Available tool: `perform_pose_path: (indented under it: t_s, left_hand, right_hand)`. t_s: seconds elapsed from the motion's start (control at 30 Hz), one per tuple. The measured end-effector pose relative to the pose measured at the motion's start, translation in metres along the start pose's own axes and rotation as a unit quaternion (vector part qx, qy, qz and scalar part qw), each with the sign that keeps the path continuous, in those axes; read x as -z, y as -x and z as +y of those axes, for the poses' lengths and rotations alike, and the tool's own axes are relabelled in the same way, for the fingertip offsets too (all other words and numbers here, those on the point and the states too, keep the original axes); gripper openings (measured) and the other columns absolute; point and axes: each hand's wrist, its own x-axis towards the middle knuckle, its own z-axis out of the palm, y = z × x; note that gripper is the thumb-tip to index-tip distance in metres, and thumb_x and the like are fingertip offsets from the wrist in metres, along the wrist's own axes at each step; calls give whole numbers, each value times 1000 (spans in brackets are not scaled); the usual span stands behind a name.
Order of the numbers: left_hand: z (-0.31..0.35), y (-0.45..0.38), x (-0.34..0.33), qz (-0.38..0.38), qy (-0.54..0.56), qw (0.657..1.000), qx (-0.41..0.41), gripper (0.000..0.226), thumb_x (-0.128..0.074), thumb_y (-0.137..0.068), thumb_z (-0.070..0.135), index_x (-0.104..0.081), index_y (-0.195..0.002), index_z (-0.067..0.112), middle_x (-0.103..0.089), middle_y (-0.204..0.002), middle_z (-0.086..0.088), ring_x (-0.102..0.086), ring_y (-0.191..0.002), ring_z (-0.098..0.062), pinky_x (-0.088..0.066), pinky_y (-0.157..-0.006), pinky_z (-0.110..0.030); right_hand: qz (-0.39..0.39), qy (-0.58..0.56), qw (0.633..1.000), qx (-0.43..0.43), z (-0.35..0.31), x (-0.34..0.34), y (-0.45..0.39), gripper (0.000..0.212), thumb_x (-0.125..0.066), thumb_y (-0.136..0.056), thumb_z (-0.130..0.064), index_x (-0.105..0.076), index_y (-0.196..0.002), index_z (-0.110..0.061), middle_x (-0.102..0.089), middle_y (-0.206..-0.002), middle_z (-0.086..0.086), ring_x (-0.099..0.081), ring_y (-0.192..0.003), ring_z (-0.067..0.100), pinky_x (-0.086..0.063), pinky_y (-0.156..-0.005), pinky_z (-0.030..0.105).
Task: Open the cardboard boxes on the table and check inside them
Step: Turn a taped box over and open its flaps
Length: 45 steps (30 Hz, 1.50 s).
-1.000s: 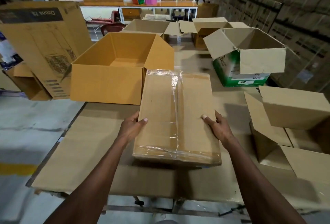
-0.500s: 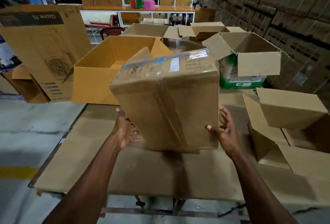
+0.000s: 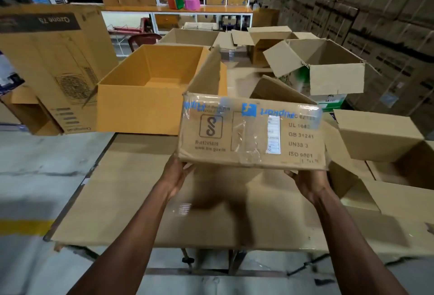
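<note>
A taped cardboard box [image 3: 251,132] with blue printed tape and upside-down markings hangs in the air above the table [image 3: 131,200]. Its printed side faces me. My left hand [image 3: 176,175] holds its lower left corner from beneath, the fingers hidden behind the box. My right hand [image 3: 307,182] supports the lower right corner from below, fingers also hidden under it. Two loose flaps stick up behind the box's top edge.
An open yellow-brown box [image 3: 141,106] stands at the far left of the table. An open box with a green base [image 3: 328,76] sits at the far right. Another open box [image 3: 387,153] lies at my right. A tall printed carton [image 3: 54,67] stands left, off the table.
The box lay flat on the table a second ago. Both hands have lifted it and turned it over, so the printed side now faces me.
</note>
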Motion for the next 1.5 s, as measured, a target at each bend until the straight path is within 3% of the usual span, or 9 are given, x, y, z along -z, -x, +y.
perform_pose_path:
  t_s: [0.13,0.23,0.4,0.63,0.8,1.03,1.17,1.33,1.5]
  left_hand:
    - [5,6,4,-72,-142,987,29,29,-51,-104,31,-71,-116,14,-77,-106,-12,-74,-98,-34,-62,-78,-48]
    - [-8,9,8,-65,-158,982,83,34,-61,-97,39,-74,-109,10,-76,-103,-18,-74,-94,-39,-59,-86,-56]
    - [-48,10,20,8,-103,988,114,27,-51,-104,16,-68,-125,12,-77,-104,-11,-75,-75,-17,-60,-62,-28]
    - [-68,19,35,-9,-231,969,87,41,-57,-99,5,-60,-126,36,-75,-109,1,-75,-88,-11,-60,-71,-25]
    - [-43,20,29,77,-383,918,-72,31,-53,-99,9,-69,-122,22,-68,-122,4,-61,-107,-11,-49,-82,-22]
    - [-43,76,-42,-143,-566,777,-235,57,-63,-90,55,-48,-143,39,-39,-155,7,-33,-142,-17,-24,-119,-47]
    - [-72,100,-52,-204,-664,676,-245,85,-60,-78,72,-29,-153,46,-14,-167,8,-10,-152,-20,-9,-121,-53]
    - [-62,103,-35,-104,-547,757,-341,59,-68,-84,20,-54,-139,33,-52,-140,9,-55,-120,-16,-53,-96,-39]
    - [-29,108,-9,52,-439,790,-425,43,-62,-90,2,-65,-131,16,-64,-124,2,-61,-105,-6,-52,-88,-15]
  right_hand:
    - [11,-57,995,-77,0,15,19,63,-29,-105,-26,-76,-63,-19,-71,-70,6,-71,-57,22,-58,-49,32]
    - [68,15,992,-106,16,22,31,53,-29,-107,-33,-65,-75,-10,-66,-73,12,-68,-52,20,-57,-51,30]
    - [65,116,985,-110,52,26,46,31,-44,-106,-29,-53,-131,-14,-61,-131,13,-64,-104,20,-51,-93,42]
    - [91,243,961,-101,76,33,57,37,-49,-102,-2,-66,-129,-22,-73,-119,4,-70,-105,22,-57,-94,44]
    - [165,254,947,-110,69,24,63,45,-39,-96,4,-76,-98,-22,-75,-104,4,-69,-92,19,-55,-72,30]
    - [234,386,892,12,71,-2,95,28,-57,-95,-20,-70,-120,-24,-69,-120,-1,-62,-113,22,-51,-98,38]
    - [139,430,888,85,78,-14,114,38,-65,-89,-47,-64,-127,-38,-64,-134,-6,-57,-123,18,-48,-104,50]
    - [9,533,840,101,89,-21,131,65,-60,-77,-73,-43,-138,-56,-39,-154,-15,-26,-143,15,-28,-114,53]
    - [-18,623,776,100,87,-27,136,90,-69,-79,-67,-23,-153,-48,-17,-165,-10,-10,-150,23,-17,-115,53]
